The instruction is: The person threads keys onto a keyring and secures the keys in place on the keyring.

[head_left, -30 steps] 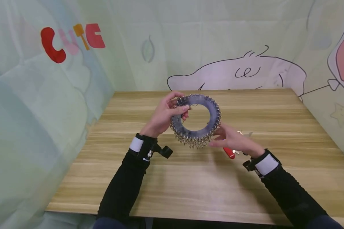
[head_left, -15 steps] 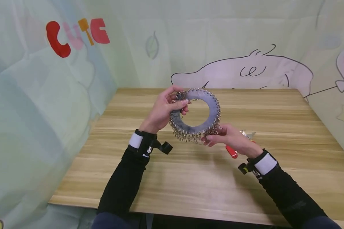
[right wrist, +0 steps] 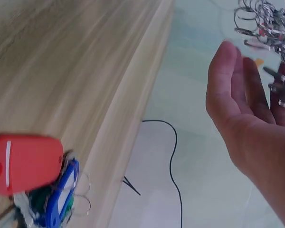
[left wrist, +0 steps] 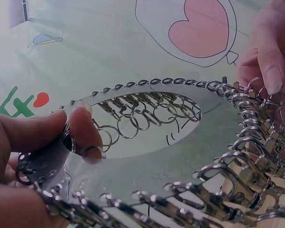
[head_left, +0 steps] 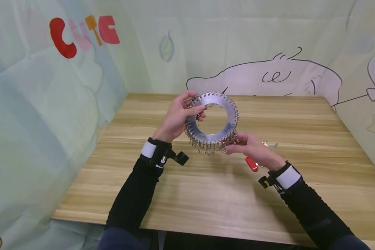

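Observation:
A flat grey metal ring [head_left: 232, 116] is held up above the table, its outer edge threaded all round with small metal clasps [left wrist: 256, 166] that end in split rings. My left hand [head_left: 174, 118] grips its upper left, the thumb lying across the front. At the ring's lower right, my right hand [head_left: 257, 151] is among the hanging clasps, thumb in front and fingers partly hidden behind them. From the right wrist view, the right hand [right wrist: 254, 128] has fairly straight fingers with a gap beside the thumb, close to the bunched clasps [right wrist: 270, 23].
On the wood-grain table [head_left: 175, 208] behind my right hand lies a red tag [head_left: 251, 164] with metal pieces beside it. A blue-and-white tag [right wrist: 64, 192] is next to it. Printed cloth walls [head_left: 162, 21] stand along the back and left sides.
The right hand has come in from the right to the clasps at the ring's lower right. The left hand keeps its grip; the ring has tilted slightly and looks brighter.

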Demonstrator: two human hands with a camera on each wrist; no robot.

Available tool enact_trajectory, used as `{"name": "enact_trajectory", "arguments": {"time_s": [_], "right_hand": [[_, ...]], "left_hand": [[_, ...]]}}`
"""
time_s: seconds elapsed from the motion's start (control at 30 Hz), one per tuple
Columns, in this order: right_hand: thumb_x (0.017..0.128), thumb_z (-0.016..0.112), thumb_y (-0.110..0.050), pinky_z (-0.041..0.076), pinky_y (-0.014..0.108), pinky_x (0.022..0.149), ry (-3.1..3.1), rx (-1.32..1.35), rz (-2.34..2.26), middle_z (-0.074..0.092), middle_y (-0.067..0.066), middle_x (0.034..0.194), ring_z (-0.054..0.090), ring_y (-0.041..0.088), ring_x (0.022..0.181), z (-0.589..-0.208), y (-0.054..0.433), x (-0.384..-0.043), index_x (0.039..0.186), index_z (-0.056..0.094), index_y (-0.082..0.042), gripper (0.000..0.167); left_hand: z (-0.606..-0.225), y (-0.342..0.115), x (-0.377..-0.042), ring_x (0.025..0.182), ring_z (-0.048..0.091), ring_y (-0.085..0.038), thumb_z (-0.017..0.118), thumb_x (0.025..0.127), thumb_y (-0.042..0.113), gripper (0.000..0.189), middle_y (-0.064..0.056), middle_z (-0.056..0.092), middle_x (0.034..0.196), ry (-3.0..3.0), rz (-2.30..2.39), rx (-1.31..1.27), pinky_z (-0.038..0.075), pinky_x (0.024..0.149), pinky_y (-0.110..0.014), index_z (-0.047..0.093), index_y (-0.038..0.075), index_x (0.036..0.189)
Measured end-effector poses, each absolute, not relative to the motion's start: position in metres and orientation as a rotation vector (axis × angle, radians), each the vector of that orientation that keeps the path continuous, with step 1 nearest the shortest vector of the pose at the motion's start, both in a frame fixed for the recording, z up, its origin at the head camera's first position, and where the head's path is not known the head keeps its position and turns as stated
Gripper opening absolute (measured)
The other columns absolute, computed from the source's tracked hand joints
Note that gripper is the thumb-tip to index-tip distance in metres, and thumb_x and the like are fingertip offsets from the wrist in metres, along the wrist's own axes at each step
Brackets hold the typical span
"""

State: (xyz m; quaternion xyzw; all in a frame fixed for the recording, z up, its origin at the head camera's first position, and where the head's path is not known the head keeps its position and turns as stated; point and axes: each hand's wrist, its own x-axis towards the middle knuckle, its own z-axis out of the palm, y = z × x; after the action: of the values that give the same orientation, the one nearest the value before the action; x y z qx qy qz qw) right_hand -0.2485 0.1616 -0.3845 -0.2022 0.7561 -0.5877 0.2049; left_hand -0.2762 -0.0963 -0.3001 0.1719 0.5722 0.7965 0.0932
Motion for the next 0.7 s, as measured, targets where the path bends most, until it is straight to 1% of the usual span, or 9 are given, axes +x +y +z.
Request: {"name": "enact_trajectory", "arguments": {"time_s": [0.07, 0.13, 0.23, 0.33, 0.4, 0.53, 0.57, 0.63, 0.7], "right_hand": [[0.085, 0.073, -0.025, 0.048, 0.043, 0.099, 2.142, -0.535, -1.628, 0.069, 0.005, 0.115, 0.065, 0.024, 0.107, -0.384, 0.156, -0.248, 0.125, 0.056, -0.009, 0.047], [0.083, 0.075, -0.025, 0.048, 0.042, 0.099, 2.139, -0.52, -1.644, 0.07, 0.005, 0.116, 0.066, 0.02, 0.106, -0.384, 0.15, -0.248, 0.126, 0.053, -0.011, 0.05], [0.083, 0.075, -0.022, 0.05, 0.044, 0.094, 2.09, -0.533, -1.682, 0.072, 0.007, 0.11, 0.069, 0.023, 0.097, -0.385, 0.143, -0.248, 0.126, 0.052, -0.01, 0.05], [0.084, 0.073, -0.017, 0.051, 0.045, 0.089, 2.025, -0.564, -1.699, 0.073, 0.006, 0.105, 0.068, 0.025, 0.092, -0.387, 0.14, -0.247, 0.125, 0.056, -0.006, 0.045], [0.085, 0.072, -0.017, 0.05, 0.041, 0.089, 2.011, -0.568, -1.696, 0.072, 0.003, 0.109, 0.066, 0.021, 0.097, -0.388, 0.138, -0.245, 0.126, 0.057, -0.006, 0.045], [0.086, 0.069, -0.008, 0.048, 0.033, 0.097, 1.903, -0.628, -1.779, 0.063, 0.002, 0.128, 0.06, 0.015, 0.115, -0.39, 0.134, -0.244, 0.135, 0.05, -0.008, 0.053], [0.086, 0.067, -0.004, 0.048, 0.033, 0.098, 1.849, -0.657, -1.814, 0.061, 0.004, 0.132, 0.059, 0.017, 0.118, -0.39, 0.132, -0.244, 0.136, 0.047, -0.008, 0.054], [0.088, 0.062, 0.002, 0.047, 0.035, 0.102, 1.729, -0.73, -1.874, 0.057, 0.008, 0.135, 0.058, 0.02, 0.122, -0.39, 0.128, -0.244, 0.133, 0.045, -0.007, 0.049], [0.089, 0.057, 0.007, 0.048, 0.038, 0.101, 1.628, -0.78, -1.914, 0.057, 0.012, 0.134, 0.059, 0.024, 0.12, -0.39, 0.125, -0.244, 0.128, 0.043, -0.005, 0.044]], "left_hand": [[-0.299, -0.095, -0.277, 0.065, 0.064, -0.016, 0.054, 0.089, -0.012, 0.025, -0.011, 0.068, 0.084, 1.702, 2.358, 0.515, 0.057, 0.062, -0.025, 0.052, 0.006, 0.107], [-0.298, -0.093, -0.276, 0.065, 0.064, -0.016, 0.054, 0.089, -0.012, 0.026, -0.011, 0.068, 0.084, 1.708, 2.355, 0.51, 0.057, 0.062, -0.025, 0.052, 0.005, 0.108], [-0.296, -0.092, -0.275, 0.065, 0.064, -0.016, 0.054, 0.089, -0.013, 0.027, -0.011, 0.068, 0.084, 1.705, 2.358, 0.505, 0.057, 0.062, -0.025, 0.052, 0.006, 0.108], [-0.296, -0.092, -0.274, 0.065, 0.064, -0.016, 0.054, 0.089, -0.013, 0.027, -0.011, 0.067, 0.085, 1.693, 2.361, 0.503, 0.057, 0.062, -0.025, 0.053, 0.006, 0.107], [-0.296, -0.092, -0.273, 0.065, 0.064, -0.016, 0.054, 0.089, -0.012, 0.027, -0.011, 0.066, 0.086, 1.69, 2.357, 0.504, 0.057, 0.062, -0.025, 0.053, 0.007, 0.107], [-0.295, -0.092, -0.27, 0.067, 0.065, -0.017, 0.054, 0.089, -0.012, 0.027, -0.012, 0.065, 0.087, 1.683, 2.351, 0.502, 0.057, 0.063, -0.025, 0.053, 0.008, 0.108], [-0.295, -0.092, -0.269, 0.067, 0.065, -0.016, 0.054, 0.089, -0.012, 0.027, -0.012, 0.064, 0.088, 1.683, 2.351, 0.504, 0.057, 0.063, -0.025, 0.053, 0.007, 0.109], [-0.294, -0.091, -0.268, 0.067, 0.065, -0.016, 0.054, 0.089, -0.012, 0.028, -0.012, 0.064, 0.088, 1.679, 2.356, 0.511, 0.057, 0.063, -0.025, 0.052, 0.007, 0.109], [-0.294, -0.091, -0.268, 0.067, 0.065, -0.016, 0.054, 0.089, -0.012, 0.028, -0.012, 0.064, 0.087, 1.673, 2.361, 0.522, 0.057, 0.063, -0.025, 0.051, 0.007, 0.11]]}}
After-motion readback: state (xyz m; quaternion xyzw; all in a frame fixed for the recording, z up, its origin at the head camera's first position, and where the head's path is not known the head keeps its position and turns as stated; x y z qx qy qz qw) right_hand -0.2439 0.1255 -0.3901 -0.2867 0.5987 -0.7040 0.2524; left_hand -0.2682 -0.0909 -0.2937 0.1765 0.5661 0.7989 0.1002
